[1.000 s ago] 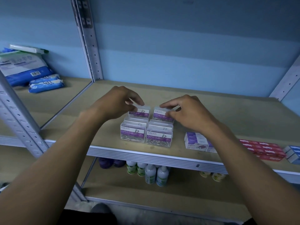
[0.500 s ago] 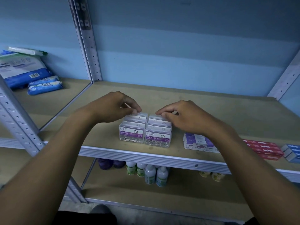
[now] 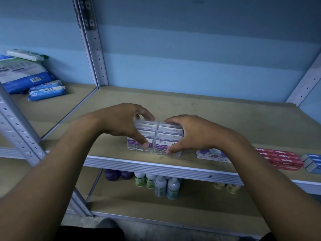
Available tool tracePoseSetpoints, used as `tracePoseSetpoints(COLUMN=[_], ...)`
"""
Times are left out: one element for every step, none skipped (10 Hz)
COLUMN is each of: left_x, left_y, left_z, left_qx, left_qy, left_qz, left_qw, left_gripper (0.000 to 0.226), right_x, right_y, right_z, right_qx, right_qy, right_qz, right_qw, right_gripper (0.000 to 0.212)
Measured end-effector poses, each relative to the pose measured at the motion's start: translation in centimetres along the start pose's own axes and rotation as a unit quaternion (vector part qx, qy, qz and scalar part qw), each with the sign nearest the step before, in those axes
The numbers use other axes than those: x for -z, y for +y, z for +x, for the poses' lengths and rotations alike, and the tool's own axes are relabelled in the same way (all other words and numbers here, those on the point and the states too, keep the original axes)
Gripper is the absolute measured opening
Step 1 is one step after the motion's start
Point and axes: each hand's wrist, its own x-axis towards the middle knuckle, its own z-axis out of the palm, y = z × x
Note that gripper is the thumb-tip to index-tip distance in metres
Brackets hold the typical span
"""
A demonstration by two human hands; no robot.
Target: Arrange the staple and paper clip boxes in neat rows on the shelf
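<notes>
Clear plastic paper clip boxes (image 3: 155,138), standing in two touching columns near the shelf (image 3: 217,119) front edge, are being clamped by the left hand (image 3: 121,124) and right hand (image 3: 194,134), so uneven squeezing is risking skewing or toppling them off.

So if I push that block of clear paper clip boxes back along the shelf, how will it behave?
The paper clip boxes look like hard clear plastic, so probably stiff and fairly slippery on the flat shelf. They sit as separate boxes in two columns, so they may drift apart unless squeezed, as the left hand and right hand do now. Packed with metal clips, they are likely heavy for their size.
</notes>
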Motion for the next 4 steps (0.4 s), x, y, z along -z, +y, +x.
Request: tracePoseSetpoints(left_x=[-0.01,-0.15,-0.37,-0.31], left_y=[0.18,0.07,0.17,0.15], left_z=[0.08,0.17,0.18,-0.25], left_qx=[0.001,-0.001,0.001,-0.001], left_qy=[0.004,0.005,0.008,0.018], left_qz=[0.009,0.016,0.015,0.018], left_qw=[1.000,1.000,1.000,1.000], left_gripper=[0.079,0.080,0.080,0.084], right_x=[-0.08,-0.14,-0.28,-0.36], right_y=[-0.13,-0.03,-0.16,0.00], right_z=[-0.06,-0.05,-0.15,-0.61], right_qx=[0.003,0.004,-0.003,-0.004], right_qy=[0.007,0.009,0.012,0.010], right_qz=[-0.005,-0.011,-0.019,0.001], right_qw=[1.000,1.000,1.000,1.000], right_gripper=[0.097,0.095,0.097,0.113])
